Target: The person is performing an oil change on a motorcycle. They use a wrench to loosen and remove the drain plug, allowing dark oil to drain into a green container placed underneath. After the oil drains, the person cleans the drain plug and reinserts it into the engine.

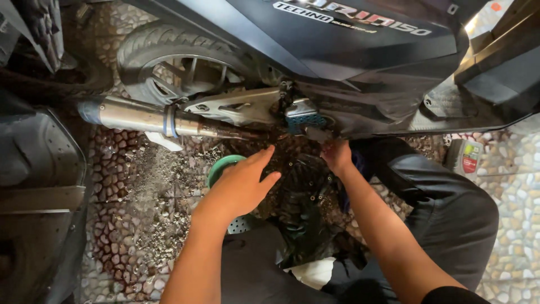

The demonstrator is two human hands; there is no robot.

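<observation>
Black scooter (360, 62) underside: L hand (239, 186) fingers spread loose, R hand (337, 156) grip unclear.

Head view, steeply downward, close.

We see two bare forearms, no gloves, no watch, no rings that we can make out. Left hand (239, 183) and right hand (336, 156) are both uncovered. At the right arm's bottom edge we spot the hem of a short black fabric sleeve (453, 295). Legs wear dark grey, smooth-woven long trousers (450, 211), creased at the knee. The left arm's sleeve is out of frame; we can't tell about footwear.
</observation>
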